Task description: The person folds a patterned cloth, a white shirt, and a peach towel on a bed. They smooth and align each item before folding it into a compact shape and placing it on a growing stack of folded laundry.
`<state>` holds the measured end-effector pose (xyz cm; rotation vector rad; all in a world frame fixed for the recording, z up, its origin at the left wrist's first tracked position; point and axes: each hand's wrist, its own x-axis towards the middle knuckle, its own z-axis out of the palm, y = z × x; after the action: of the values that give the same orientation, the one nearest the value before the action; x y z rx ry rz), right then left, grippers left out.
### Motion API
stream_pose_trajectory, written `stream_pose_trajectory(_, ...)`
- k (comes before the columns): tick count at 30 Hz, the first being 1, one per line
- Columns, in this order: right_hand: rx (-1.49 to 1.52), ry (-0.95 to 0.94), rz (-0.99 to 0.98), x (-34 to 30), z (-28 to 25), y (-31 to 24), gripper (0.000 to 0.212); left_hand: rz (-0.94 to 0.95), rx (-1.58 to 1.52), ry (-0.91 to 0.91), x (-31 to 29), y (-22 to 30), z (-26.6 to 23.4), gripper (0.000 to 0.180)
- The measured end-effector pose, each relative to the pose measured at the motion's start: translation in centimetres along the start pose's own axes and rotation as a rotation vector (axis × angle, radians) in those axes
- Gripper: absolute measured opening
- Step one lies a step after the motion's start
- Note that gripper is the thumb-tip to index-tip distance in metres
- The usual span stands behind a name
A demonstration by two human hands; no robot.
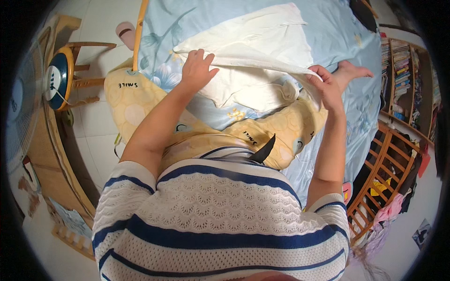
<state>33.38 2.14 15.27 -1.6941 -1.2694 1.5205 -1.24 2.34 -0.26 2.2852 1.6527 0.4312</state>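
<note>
A thin white garment lies partly spread over the bed in front of me, its near part bunched in folds. My left hand rests on its left end, fingers apart and laid on the cloth. At the right, my right hand pinches the garment's edge between thumb and fingers and lifts it, so that a taut fold runs between both hands. Below this fold, a rolled, sleeve-like part lies crumpled near my knee. The exact kind of garment cannot be made out.
I sit on a bed with a blue flowered sheet, legs in yellow patterned trousers. At the left stand a round stool and a fan; a pink slipper lies on the floor. A bookshelf and wooden rack stand right.
</note>
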Motion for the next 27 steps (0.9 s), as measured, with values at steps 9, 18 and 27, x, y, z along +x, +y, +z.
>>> stream_pose_trajectory(9, -0.277, -0.134, -0.115, 3.6, -4.4, -7.1, 0.016, -0.15, -0.368, 0.047, 2.7, -3.1, 1.4, 0.019)
stream_pose_trajectory(18, -0.411, 0.058, -0.167, 20.5, -10.1, -5.4, 0.027, -0.508, -0.563, -0.253, 5.5, -4.6, -1.6, 0.032)
stream_pose_trajectory(27, -1.145, 0.543, -0.3, 23.3, 1.8, 2.4, 0.037, 0.045, -0.117, 0.23, 7.3, -2.6, -1.3, 0.02)
